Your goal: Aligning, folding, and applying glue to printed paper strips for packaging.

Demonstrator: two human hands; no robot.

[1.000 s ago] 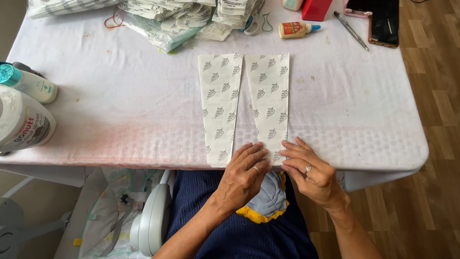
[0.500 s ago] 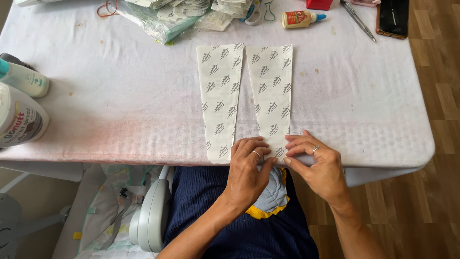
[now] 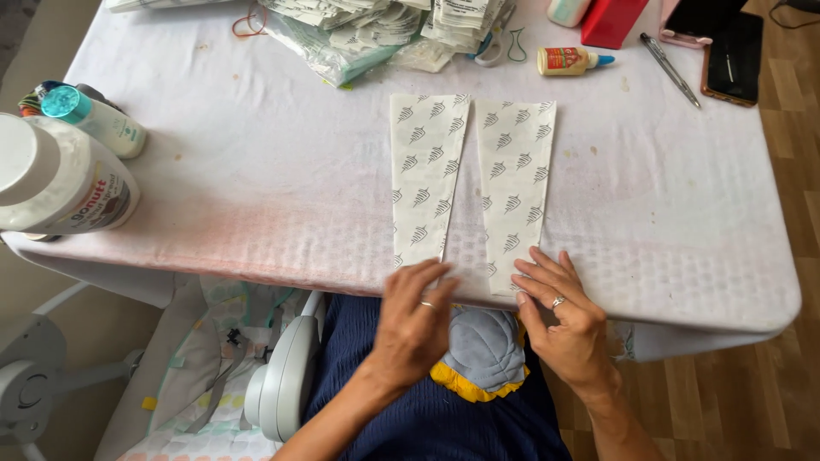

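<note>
Since half a second ago the left hand (image 3: 416,323) is sliding off the right paper strip (image 3: 513,195) toward the foot of the left paper strip (image 3: 424,177) — the hands are now apart. The right hand (image 3: 565,318) is lying flat, fingers spread, on the right strip's near end. The left hand is open too, gripping nothing. Both strips are lying side by side on the surface (image 3: 256,171), with the glue bottle (image 3: 571,61) beyond them.
</note>
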